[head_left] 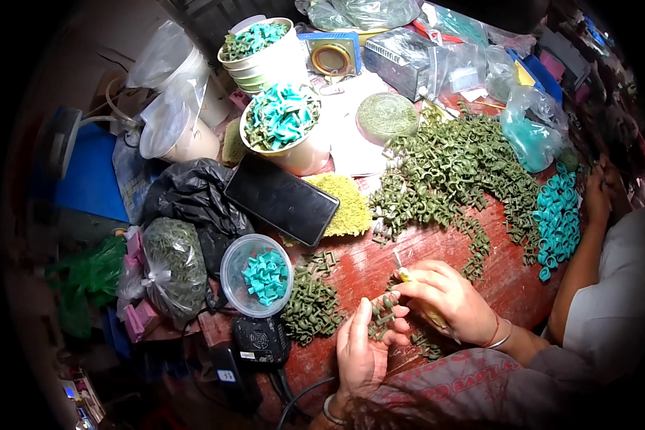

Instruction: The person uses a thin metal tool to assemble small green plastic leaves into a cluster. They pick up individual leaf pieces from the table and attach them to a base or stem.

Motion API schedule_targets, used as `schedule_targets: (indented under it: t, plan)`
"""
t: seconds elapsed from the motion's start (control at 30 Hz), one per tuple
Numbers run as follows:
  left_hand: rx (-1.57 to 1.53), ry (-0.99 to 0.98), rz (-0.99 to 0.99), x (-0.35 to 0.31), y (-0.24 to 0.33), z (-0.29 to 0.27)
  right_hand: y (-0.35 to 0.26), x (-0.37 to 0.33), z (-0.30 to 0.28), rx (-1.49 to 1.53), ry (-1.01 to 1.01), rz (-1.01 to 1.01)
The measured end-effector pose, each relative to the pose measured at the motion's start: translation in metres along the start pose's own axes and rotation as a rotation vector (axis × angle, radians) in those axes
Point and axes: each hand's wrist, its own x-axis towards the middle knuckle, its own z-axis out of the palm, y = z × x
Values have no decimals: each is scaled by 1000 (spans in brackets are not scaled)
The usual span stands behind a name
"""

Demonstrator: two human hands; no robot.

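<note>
My left hand [364,349] is curled, palm up, around a few small olive-green ring-shaped pieces [383,315]. Close against it on the right, my right hand [448,301] grips a slim hand tool [404,275] with a yellowish handle and a thin pale tip pointing up and away; its exact kind is unclear. The fingertips of both hands nearly meet over the pieces. To the left of my hands lies a small heap of like olive-green pieces [309,304]. A much larger heap [455,168] spreads beyond them over the red tabletop [362,269].
Turquoise rings [557,215] lie at the right, near another person's arm [584,236]. A clear tub [226,276] of turquoise pieces, a black phone [283,201], a yellow sponge-like pad [347,204] and filled white buckets [304,158] stand left and far. A bagged bundle [173,261] sits farther left.
</note>
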Motion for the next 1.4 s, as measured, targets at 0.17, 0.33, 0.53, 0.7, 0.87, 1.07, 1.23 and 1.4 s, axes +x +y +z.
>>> schedule_targets:
  t: [0.17, 0.33, 0.53, 0.7, 0.87, 1.07, 1.23, 1.4]
  plan:
    - [15, 28, -41, 0, 2, 5, -2, -4, 2, -137, -30, -52]
    - [25, 48, -57, 1, 2, 4, -1, -5, -1, -193, 8, -27]
    - [59, 38, -22, 2, 1, 5, 3, -9, 0, -181, 57, 21]
    - [-5, 106, 159, 2, -3, 5, 0, -1, 5, -87, 94, -21]
    - [44, 63, 178, 3, -9, -8, 2, -8, 3, -124, 44, 7]
    - [162, 21, 79, 3, -7, 3, 4, -5, -7, 463, 132, 154]
    - [105, -117, -79, 5, -10, -1, 4, -7, -9, 661, 15, 43]
    - [135, -67, -8, 2, -9, 2, 5, -3, -13, 417, 115, -7]
